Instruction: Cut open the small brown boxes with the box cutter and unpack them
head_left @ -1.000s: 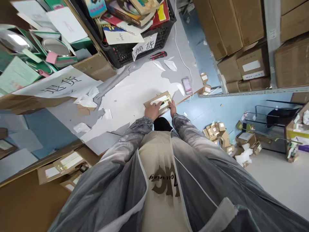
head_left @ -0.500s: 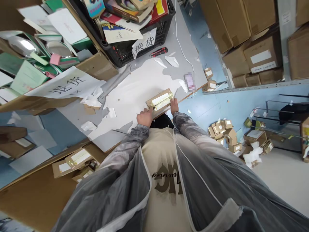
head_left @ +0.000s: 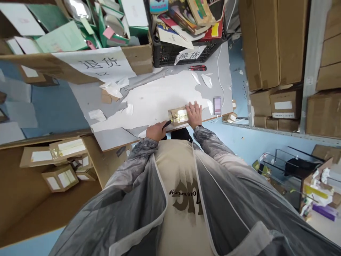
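A small brown cardboard box (head_left: 174, 114), with shiny clear tape and a white label, lies near the table's front edge. My right hand (head_left: 195, 113) rests flat over its right end, fingers spread. Closed around a black utility knife (head_left: 167, 124), my left hand (head_left: 156, 131) is at the box's lower left corner. The knife's tip points at the taped end; its blade is too small to make out.
Behind the box are a red-and-black box cutter (head_left: 197, 68), paper scraps (head_left: 206, 81) and a phone (head_left: 217, 105) with a cable. A black crate (head_left: 165, 57) of books and a carton (head_left: 138, 58) stand at the back. Left below, a large carton (head_left: 23, 209) contains small boxes.
My right hand has shifted from gripping the box's right edge to lying flat on top. The box has turned to sit straighter in view, and the black knife shows more clearly. My view has rotated.
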`<control>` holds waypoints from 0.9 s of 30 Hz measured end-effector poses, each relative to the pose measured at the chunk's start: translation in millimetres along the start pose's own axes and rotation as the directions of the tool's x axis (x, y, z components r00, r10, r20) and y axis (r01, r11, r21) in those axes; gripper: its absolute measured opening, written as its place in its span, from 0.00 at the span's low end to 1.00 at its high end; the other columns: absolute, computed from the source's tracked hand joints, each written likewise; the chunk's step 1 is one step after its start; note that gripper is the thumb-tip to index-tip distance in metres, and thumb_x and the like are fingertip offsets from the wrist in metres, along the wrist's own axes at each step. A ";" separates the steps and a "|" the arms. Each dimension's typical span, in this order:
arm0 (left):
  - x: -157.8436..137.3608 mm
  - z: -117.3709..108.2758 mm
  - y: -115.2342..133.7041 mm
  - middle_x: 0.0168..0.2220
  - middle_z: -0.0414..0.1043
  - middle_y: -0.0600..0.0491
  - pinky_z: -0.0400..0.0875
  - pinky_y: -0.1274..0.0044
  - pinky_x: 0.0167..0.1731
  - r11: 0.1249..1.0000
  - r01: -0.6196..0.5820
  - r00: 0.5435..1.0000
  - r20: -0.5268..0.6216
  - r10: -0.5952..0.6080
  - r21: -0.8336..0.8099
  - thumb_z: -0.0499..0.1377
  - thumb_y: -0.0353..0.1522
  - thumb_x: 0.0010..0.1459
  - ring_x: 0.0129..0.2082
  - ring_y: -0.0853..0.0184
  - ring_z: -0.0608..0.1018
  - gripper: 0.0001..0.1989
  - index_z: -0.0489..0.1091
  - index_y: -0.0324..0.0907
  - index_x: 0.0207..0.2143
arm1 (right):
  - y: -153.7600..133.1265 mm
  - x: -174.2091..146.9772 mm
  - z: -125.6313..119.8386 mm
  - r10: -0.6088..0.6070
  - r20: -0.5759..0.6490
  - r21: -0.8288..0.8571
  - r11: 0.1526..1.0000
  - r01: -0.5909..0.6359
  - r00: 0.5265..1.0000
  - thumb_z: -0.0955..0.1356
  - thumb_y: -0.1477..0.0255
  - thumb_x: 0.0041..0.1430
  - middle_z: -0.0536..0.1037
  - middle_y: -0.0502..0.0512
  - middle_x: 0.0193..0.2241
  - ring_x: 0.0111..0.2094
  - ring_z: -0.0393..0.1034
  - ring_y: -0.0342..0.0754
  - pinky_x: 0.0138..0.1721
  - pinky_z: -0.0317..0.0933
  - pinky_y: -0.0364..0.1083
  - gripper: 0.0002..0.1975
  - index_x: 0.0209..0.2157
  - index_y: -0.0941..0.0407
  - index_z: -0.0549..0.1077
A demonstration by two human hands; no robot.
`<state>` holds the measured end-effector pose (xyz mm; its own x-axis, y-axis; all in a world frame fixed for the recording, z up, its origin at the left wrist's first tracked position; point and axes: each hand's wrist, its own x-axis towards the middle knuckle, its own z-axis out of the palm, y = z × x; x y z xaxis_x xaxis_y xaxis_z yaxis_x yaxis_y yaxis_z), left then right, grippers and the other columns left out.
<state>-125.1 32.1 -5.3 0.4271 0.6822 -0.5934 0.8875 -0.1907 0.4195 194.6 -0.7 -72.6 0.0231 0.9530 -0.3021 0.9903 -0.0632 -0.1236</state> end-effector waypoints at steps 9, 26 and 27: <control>-4.6 20.7 -20.4 0.71 0.86 0.46 0.81 0.63 0.66 0.931 0.100 0.984 -0.103 -0.145 -0.351 0.56 0.43 0.85 0.65 0.45 0.89 0.35 0.68 0.51 0.88 | 12.1 45.8 -21.6 -0.330 0.092 -0.043 0.941 0.335 0.939 0.69 0.59 0.83 0.74 0.72 0.79 0.81 0.62 0.75 0.88 0.40 0.78 0.37 0.85 0.58 0.71; -20.2 19.7 3.7 0.62 0.90 0.37 0.80 0.64 0.56 0.966 0.177 0.984 0.051 -0.171 -0.187 0.48 0.43 0.89 0.59 0.42 0.89 0.36 0.58 0.52 0.92 | -21.7 36.3 -25.0 -0.181 0.179 -0.046 0.980 0.192 0.967 0.67 0.55 0.87 0.72 0.74 0.78 0.76 0.61 0.75 0.86 0.41 0.76 0.38 0.88 0.59 0.66; -24.8 19.2 4.8 0.60 0.90 0.36 0.79 0.63 0.55 0.973 0.175 0.984 0.066 -0.167 -0.148 0.48 0.43 0.89 0.58 0.41 0.90 0.36 0.57 0.52 0.92 | -22.1 35.8 -24.1 -0.182 0.180 -0.043 0.980 0.192 0.967 0.67 0.55 0.87 0.72 0.74 0.78 0.76 0.60 0.75 0.87 0.41 0.76 0.39 0.88 0.59 0.66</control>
<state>-128.1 0.8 -1.8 0.2837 0.6563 -0.6992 0.9130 0.0381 0.4062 176.8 42.0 -57.9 -0.1823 0.8794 -0.4398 0.9812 0.1340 -0.1387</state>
